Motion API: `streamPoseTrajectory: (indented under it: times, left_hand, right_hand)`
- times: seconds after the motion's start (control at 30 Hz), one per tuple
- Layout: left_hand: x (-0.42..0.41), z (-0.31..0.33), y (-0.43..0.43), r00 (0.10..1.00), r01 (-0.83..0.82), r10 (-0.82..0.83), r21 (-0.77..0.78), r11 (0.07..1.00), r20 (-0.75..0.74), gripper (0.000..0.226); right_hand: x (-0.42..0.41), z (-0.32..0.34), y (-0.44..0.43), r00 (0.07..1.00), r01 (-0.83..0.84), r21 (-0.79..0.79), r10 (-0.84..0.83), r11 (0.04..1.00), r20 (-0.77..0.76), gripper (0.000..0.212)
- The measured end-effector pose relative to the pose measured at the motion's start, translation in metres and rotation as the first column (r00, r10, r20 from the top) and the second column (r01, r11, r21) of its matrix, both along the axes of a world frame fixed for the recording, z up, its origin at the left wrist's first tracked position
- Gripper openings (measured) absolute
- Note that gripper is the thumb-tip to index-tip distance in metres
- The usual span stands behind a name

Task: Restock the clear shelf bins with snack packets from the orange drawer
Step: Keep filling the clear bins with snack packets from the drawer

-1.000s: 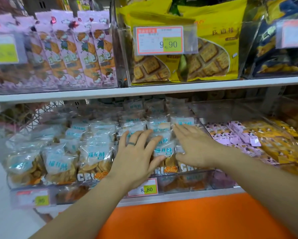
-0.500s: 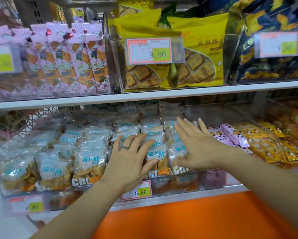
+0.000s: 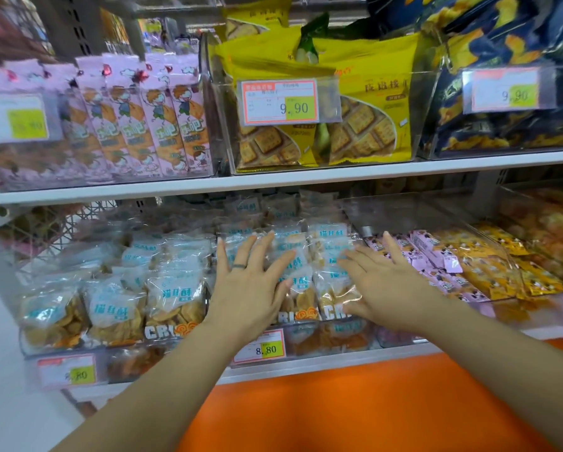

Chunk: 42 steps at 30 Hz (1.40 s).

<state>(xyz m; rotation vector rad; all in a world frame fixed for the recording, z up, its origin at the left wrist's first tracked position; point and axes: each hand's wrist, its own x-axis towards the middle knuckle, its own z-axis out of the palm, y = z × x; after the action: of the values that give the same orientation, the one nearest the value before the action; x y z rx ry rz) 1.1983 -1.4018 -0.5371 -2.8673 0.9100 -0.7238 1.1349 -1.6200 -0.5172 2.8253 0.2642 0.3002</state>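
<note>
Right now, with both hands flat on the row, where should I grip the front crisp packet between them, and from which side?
Pinch the front crisp packet by its blue-labelled top, coming from above and in front. It stands leaning back, its foot behind the front wall of the clear bin, with neighbouring packets tight on both sides, so probably only the top is free.

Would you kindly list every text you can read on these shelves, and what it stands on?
"9.90": yellow-bin tag.
"9.90": blue-bin tag.
"8.80": lower middle tag.
"猫耳酥", "CRI": clear snack packets.
"乐吧": pink packets.
Upper-left tag, lower-left tag, fine print: too blurred.
</note>
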Motion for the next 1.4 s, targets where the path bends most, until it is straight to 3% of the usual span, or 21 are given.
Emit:
streamPoseTrajectory:
  times: [0.13, 0.17, 0.33, 0.5, 0.6, 0.8, 0.9, 1.0, 1.1, 1.27, 1.4]
  left_hand:
    - [-0.018, -0.003, 0.001, 0.973, 0.173, -0.161, -0.063, 0.983, 0.163, 0.035]
    - [-0.021, -0.006, 0.000, 0.967, 0.200, -0.191, -0.041, 0.979, 0.166, 0.033]
    - [-0.027, -0.020, 0.002, 0.997, 0.072, -0.073, 0.018, 0.997, 0.029, 0.044]
    - [-0.022, -0.023, 0.000, 0.994, 0.027, -0.031, -0.043, 0.999, -0.107, 0.041]
    - [-0.016, -0.017, -0.003, 0.983, 0.022, -0.023, -0.007, 1.000, -0.183, 0.044]
    - [-0.020, 0.004, -0.009, 0.962, 0.044, -0.026, 0.060, 0.997, -0.272, 0.049]
    - [-0.025, 0.004, 0.008, 0.980, 0.107, -0.124, -0.110, 0.988, -0.159, 0.048]
    - [-0.031, -0.003, 0.032, 0.998, 0.066, -0.063, -0.190, 0.980, 0.021, 0.040]
    - [-0.038, -0.009, 0.046, 0.999, -0.033, 0.032, -0.104, 0.994, -0.007, 0.044]
    - [-0.032, -0.018, 0.054, 0.998, -0.063, 0.063, -0.004, 0.998, 0.016, 0.043]
    - [-0.020, -0.009, 0.057, 0.998, -0.062, 0.063, 0.051, 0.997, -0.025, 0.054]
  right_hand:
    - [-0.010, 0.001, 0.010, 0.991, -0.085, 0.103, 0.073, 0.991, 0.117, 0.068]
    - [-0.012, 0.000, 0.013, 0.995, -0.090, 0.135, 0.083, 0.987, 0.058, 0.069]
    - [-0.006, 0.004, 0.020, 0.993, 0.018, 0.166, 0.002, 0.986, -0.122, 0.084]
    - [-0.008, -0.003, 0.023, 0.994, 0.106, 0.187, -0.107, 0.977, -0.005, 0.071]
    - [-0.008, -0.011, 0.026, 0.991, 0.116, 0.199, -0.127, 0.973, 0.045, 0.084]
    - [-0.005, -0.002, 0.024, 0.991, 0.106, 0.302, -0.077, 0.947, -0.108, 0.079]
    - [-0.020, 0.008, 0.026, 0.999, 0.049, 0.340, -0.048, 0.939, -0.012, 0.065]
    - [-0.029, 0.007, 0.045, 0.990, -0.137, 0.375, 0.114, 0.917, 0.083, 0.052]
    - [-0.020, -0.014, 0.065, 0.968, -0.252, 0.322, 0.231, 0.913, 0.101, 0.055]
    - [-0.003, -0.029, 0.074, 0.980, -0.198, 0.285, 0.180, 0.938, 0.087, 0.067]
    - [0.007, -0.026, 0.076, 0.990, -0.135, 0.346, 0.138, 0.929, 0.015, 0.060]
